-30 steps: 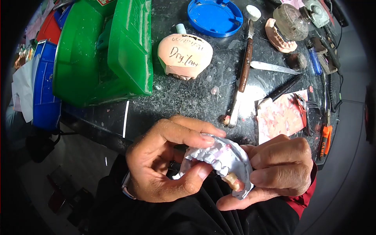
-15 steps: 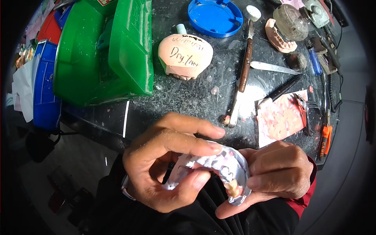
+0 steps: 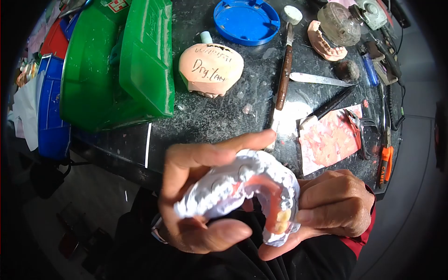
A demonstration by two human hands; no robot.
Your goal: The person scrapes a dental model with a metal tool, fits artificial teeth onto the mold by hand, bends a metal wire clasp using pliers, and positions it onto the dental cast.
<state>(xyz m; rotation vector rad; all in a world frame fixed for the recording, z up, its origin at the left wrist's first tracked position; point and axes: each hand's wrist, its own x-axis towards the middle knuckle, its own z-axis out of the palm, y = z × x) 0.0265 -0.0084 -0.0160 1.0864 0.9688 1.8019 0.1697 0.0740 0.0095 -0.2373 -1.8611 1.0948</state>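
Observation:
A whitish-grey horseshoe-shaped dental cast is held up in front of my body, its row of teeth facing the camera. On it sits a pink denture base with yellowish teeth at the right end. My right hand grips that end, fingers curled on the outer side and thumb beneath. Around the left part curves my left hand, index finger stretched along the far side and thumb apart below. Its hidden fingers seem to support the cast from behind.
A peach cast with handwriting stands beside a green bin. Beyond are a blue lid and another cast. Knives, pink-stained paper and an orange-handled tool lie at the right.
The cast has tilted so its teeth and pink base face the camera more fully. My left thumb has moved off its inner edge, and my left fingers have spread. The whole view has shifted slightly.

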